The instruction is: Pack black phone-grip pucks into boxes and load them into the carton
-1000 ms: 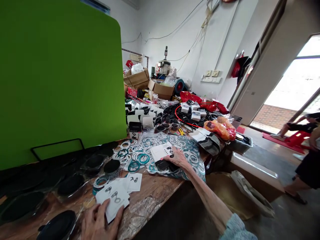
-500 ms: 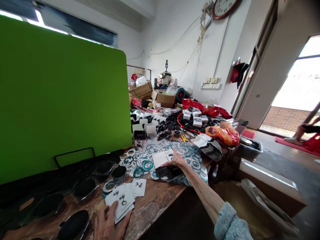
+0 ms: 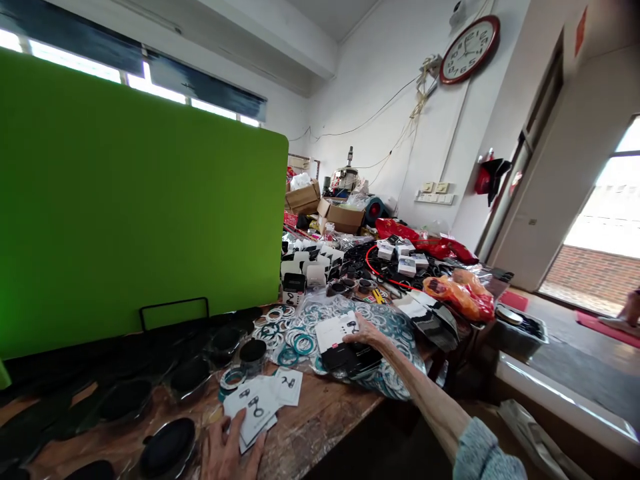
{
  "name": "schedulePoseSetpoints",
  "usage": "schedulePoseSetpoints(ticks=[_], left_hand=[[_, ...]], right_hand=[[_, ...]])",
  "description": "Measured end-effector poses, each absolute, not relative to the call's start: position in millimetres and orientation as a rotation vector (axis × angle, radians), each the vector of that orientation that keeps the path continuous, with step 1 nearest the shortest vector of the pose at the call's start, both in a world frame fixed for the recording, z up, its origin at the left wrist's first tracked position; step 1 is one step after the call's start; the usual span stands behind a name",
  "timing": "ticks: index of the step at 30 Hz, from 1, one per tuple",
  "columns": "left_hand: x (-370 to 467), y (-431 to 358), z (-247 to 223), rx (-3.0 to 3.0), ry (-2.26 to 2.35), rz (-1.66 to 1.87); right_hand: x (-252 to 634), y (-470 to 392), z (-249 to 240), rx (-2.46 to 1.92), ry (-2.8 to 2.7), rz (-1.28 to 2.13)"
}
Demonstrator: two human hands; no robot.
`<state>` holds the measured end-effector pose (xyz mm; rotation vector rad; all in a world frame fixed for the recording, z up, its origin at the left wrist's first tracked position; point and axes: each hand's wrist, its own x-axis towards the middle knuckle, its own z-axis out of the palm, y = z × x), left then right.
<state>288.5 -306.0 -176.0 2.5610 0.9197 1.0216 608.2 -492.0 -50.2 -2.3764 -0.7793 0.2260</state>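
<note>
My left hand (image 3: 231,448) lies at the bottom of the view with its fingers apart, fingertips touching a small pile of white printed leaflets (image 3: 256,405). Another leaflet (image 3: 290,385) pokes out at the right side of the pile. My right hand (image 3: 367,333) reaches forward and grips the right edge of a flat black-and-white printed box (image 3: 336,337). Beneath that box is a clear plastic bag full of white and teal rings (image 3: 400,333). Loose rings (image 3: 303,343) lie to its left, and a few more (image 3: 233,379) sit behind the leaflets.
Round black discs in clear wrapping (image 3: 167,448) line the left of the wooden table (image 3: 325,417). A green panel (image 3: 150,200) stands behind them. Open small boxes (image 3: 315,275), black cables and an orange bag (image 3: 460,297) fill the far side. A carton (image 3: 565,400) stands right of the table edge.
The whole scene has shifted right and down as the head turned. My right hand keeps its grip on the box, and my left hand stays at the leaflets.
</note>
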Motion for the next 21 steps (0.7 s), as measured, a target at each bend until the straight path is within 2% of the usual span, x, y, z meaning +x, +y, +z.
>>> schedulePoseSetpoints(ticks=[6,11,13,17,21], left_hand=[[288.7,-309.5,-167.3,2.479,0.911,1.037],[283.6,-331.6,-147.4,2.381,0.785,1.136],[282.8,-336.8,-145.7,2.409,0.789,1.122],[280.8,-340.5,-147.9,2.457,0.817,1.088],[278.3,-341.7,-148.4,2.466,0.828,1.094]], right_hand=[[550.8,-491.0,-56.7,-2.429,-0.954,-0.111],[438.4,-497.5,-114.3,-2.18,-1.382,-0.031],[408.7,-500.9,-136.1,-2.131,-1.442,-0.1],[393.2,-500.3,-156.9,-2.102,-1.464,-0.309],[400.0,-498.4,-152.9,-2.052,-1.457,-0.291]])
